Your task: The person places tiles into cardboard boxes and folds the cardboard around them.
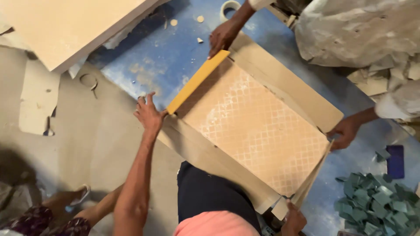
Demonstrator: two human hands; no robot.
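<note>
The left hand point(148, 114) pinned the open carton's point(302, 102) left flap, fingers spread flat; the right hand point(294, 220) gripped its near corner, steadying the tile stack point(253, 126) on the floor point(148, 57).

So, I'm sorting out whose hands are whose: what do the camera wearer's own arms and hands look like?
Both are bare, with no gloves, watch or bands that show. The left hand runs into a long, lean forearm, uncovered all the way to the frame edge, with no sleeve in view. Of the right hand, only the hand itself shows at the bottom edge; its wrist is cut off.
</note>
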